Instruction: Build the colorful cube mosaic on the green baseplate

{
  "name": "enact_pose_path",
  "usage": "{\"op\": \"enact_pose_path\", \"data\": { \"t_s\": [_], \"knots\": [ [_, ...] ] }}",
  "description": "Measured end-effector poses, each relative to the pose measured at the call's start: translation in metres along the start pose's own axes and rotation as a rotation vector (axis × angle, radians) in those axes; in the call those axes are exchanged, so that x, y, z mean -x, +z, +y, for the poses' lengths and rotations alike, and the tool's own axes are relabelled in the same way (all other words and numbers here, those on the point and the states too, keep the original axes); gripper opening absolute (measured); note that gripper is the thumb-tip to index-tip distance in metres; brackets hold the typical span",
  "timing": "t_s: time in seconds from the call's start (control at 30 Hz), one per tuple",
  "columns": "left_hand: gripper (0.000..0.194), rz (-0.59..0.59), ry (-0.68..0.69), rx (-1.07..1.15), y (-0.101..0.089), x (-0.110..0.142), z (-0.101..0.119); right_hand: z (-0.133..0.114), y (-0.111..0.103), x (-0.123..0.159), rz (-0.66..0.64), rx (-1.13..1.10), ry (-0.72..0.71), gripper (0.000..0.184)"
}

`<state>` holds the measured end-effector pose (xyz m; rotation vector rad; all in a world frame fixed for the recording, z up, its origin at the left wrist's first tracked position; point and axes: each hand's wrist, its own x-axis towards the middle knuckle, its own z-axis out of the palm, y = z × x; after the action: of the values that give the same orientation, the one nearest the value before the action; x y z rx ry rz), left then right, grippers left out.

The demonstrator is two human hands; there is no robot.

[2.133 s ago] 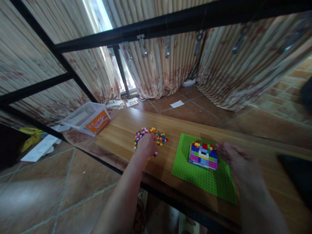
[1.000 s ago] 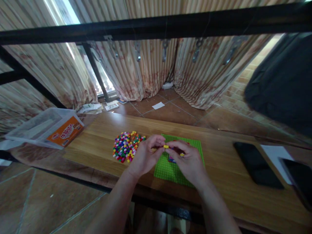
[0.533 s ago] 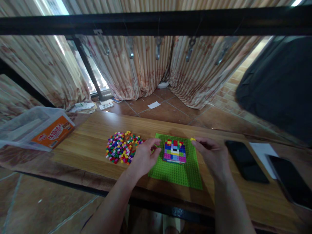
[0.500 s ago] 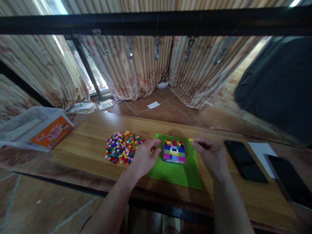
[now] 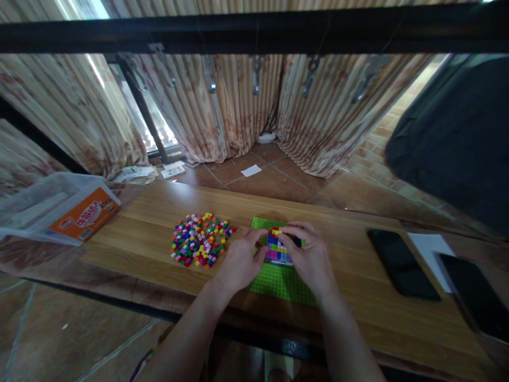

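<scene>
A low block of coloured building bricks (image 5: pixel 278 254) sits on a green studded baseplate (image 5: pixel 282 286). My right hand (image 5: pixel 310 254) reaches over its right side and hides much of it. Its thumb and index finger pinch a small yellow brick (image 5: pixel 277 232) at the block's far edge. My left hand (image 5: pixel 244 257) is at the block's left side, thumb and index finger curved and apart. Those fingertips are at the block's edge; whether they press on it I cannot tell. Left of that hand lies a pile of loose small bricks (image 5: pixel 194 241).
The wooden table (image 5: pixel 139 239) carries a clear plastic box (image 5: pixel 79 183) with an orange label at the far left. On the right are a black phone (image 5: pixel 401 265), a white sheet (image 5: pixel 431 252) and another dark phone (image 5: pixel 473 297). A dark bar (image 5: pixel 254 37) crosses above.
My right hand has moved left from beside the baseplate onto the brick block, bringing the yellow brick. My left hand has shifted slightly right, closer to the block.
</scene>
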<state>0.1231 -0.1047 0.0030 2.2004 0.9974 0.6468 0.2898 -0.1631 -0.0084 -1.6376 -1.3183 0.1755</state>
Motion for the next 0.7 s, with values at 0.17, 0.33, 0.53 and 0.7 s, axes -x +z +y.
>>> {"op": "enact_pose_path", "data": {
  "t_s": [0.17, 0.33, 0.53, 0.7],
  "knots": [
    [0.034, -0.014, 0.026, -0.008, -0.003, 0.001, 0.006, -0.001, 0.009, 0.003, 0.045, 0.120, -0.074, 0.017],
    [0.035, -0.046, 0.056, 0.023, -0.001, 0.002, 0.008, 0.000, 0.012, 0.004, 0.082, 0.163, -0.039, 0.019],
    [0.037, -0.048, 0.080, -0.015, 0.006, 0.006, 0.007, 0.000, 0.011, 0.004, 0.052, 0.086, 0.084, 0.026],
    [0.037, -0.062, 0.066, -0.033, 0.008, 0.007, 0.007, 0.000, 0.017, 0.002, 0.068, 0.038, 0.154, 0.027]
  ]
}}
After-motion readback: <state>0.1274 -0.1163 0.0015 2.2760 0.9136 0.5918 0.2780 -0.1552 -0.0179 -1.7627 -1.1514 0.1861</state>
